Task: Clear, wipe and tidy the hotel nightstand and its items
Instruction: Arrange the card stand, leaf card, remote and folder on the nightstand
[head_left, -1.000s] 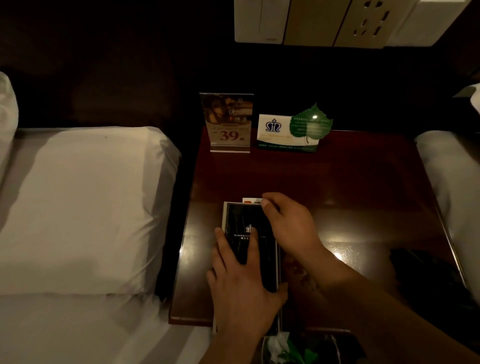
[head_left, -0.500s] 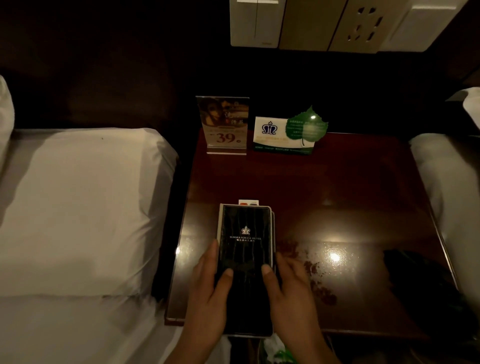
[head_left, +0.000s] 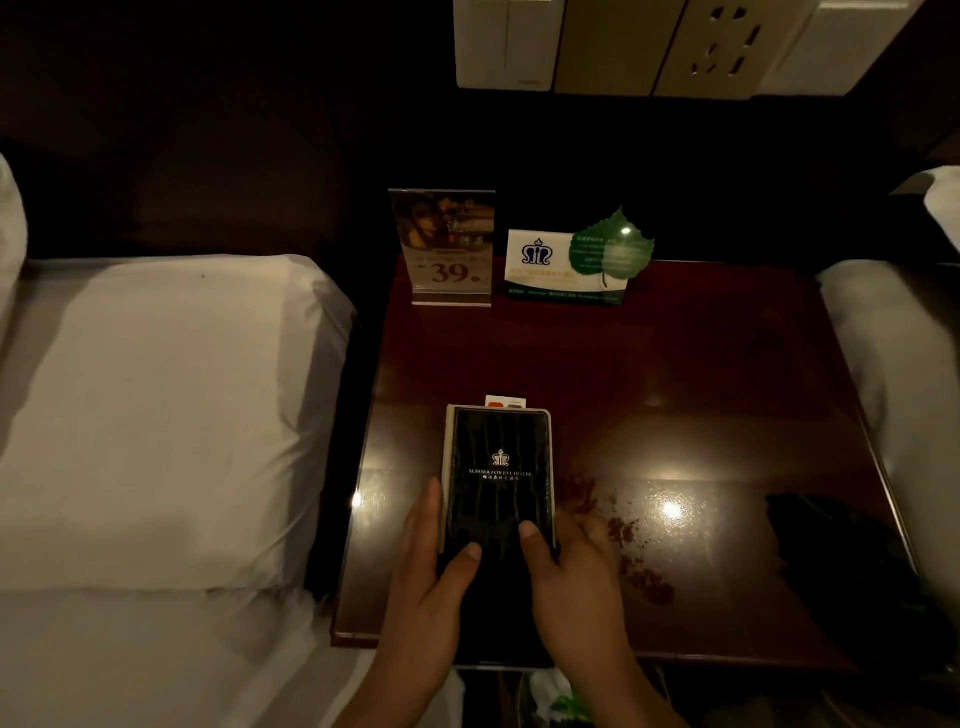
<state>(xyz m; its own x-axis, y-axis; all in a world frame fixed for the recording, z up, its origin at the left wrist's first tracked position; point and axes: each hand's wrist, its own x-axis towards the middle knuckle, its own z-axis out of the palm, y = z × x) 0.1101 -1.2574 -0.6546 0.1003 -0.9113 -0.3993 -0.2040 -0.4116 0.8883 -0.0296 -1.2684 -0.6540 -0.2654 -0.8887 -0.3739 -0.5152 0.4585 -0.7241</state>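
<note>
Black folder (head_left: 498, 467) lies on the nightstand (head_left: 675, 389), near end gripped by fingers of left hand (head_left: 431, 587) and right hand (head_left: 576, 582).

Right hand (head_left: 576, 582) leaves far edge of folder (head_left: 498, 467), left hand (head_left: 431, 577) leaves its cover; both now grip near end, thumbs on top.

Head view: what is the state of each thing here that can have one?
black hotel folder, closed, lying on the nightstand, a card tip sticking out.
left hand, holds the folder.
right hand, holds the folder.
acrylic price sign, upright.
leaf tent card, upright.
nightstand, stained with reddish spots.
</note>
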